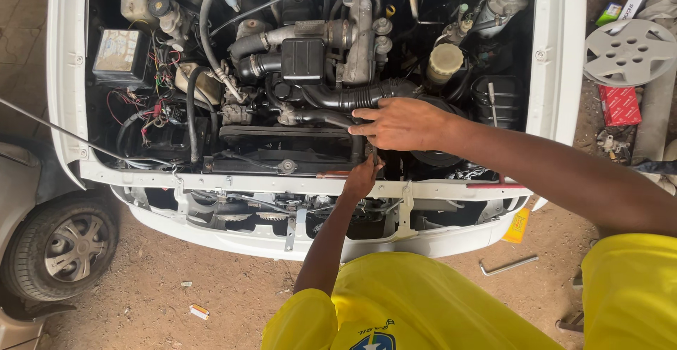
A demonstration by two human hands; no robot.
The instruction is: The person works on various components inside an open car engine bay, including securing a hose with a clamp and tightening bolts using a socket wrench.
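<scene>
The right hand (pixel 402 123) rested flat, fingers loosely extended, on the ribbed black hose (pixel 356 97), steadying it; the left hand (pixel 362 178) reached behind the front crossmember (pixel 233 182), its fingers hidden.

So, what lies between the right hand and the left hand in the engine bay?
In the head view, only a short stretch of dark hose lies between the right hand above and the left hand below.

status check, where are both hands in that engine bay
Left hand down on the white front crossmember, grip unclear. Right hand flat against the black ribbed intake hose. Nothing blocking either.
</scene>
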